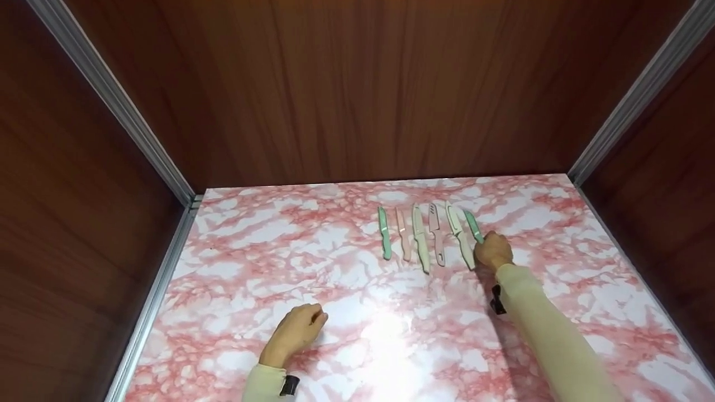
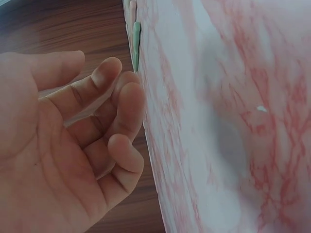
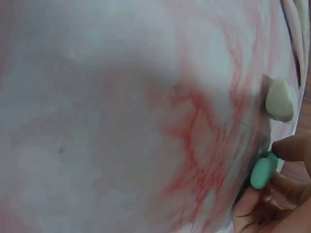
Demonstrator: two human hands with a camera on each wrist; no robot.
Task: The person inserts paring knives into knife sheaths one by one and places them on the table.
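Observation:
My right hand (image 1: 495, 249) pinches the handle of a green knife (image 1: 473, 225) at the right end of a row, its blade pointing away from me. In the right wrist view the handle's rounded end (image 3: 262, 173) shows between thumb and fingers. Just left of it lies a cream knife (image 1: 460, 237), then a pink knife with holes in its blade (image 1: 436, 234). Farther left come a longer cream knife (image 1: 421, 240), a slim pink knife (image 1: 403, 234) and another green knife (image 1: 385, 233). My left hand (image 1: 296, 329) hangs loosely curled near the front left, holding nothing.
A red-and-white marbled tabletop (image 1: 240, 268) lies under everything. Dark wood panels (image 1: 346, 95) enclose it at the back and both sides, with metal rails (image 1: 156, 285) at the corners and along the left edge.

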